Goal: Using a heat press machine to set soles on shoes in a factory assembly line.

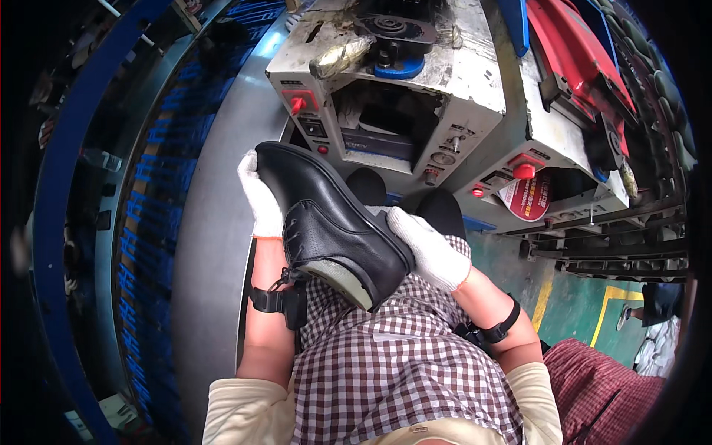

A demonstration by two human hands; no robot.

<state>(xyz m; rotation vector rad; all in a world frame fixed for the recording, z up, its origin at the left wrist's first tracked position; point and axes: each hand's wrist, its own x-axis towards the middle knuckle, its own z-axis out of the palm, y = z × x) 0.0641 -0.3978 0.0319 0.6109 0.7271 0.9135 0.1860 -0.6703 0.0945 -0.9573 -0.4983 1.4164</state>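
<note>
Checked apron (393, 363) nearest, left hand (260, 200) and right hand (434, 252) cradle a black shoe (334, 211) near toe and heel (sound holds, leather likely slick).

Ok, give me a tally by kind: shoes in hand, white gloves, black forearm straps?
Black shoe: 1
White gloves: 2
Black forearm straps: 2
Total: 5

A shoe-making workshop is surrounding a black lace-up shoe (326, 200) being held near worn, white-cased machines (467, 93) bearing red switches (524, 170), while yellow lines (544, 295) are marking a green floor (493, 259) and racks (630, 251) of dark pieces (665, 85) are standing at right.
</note>
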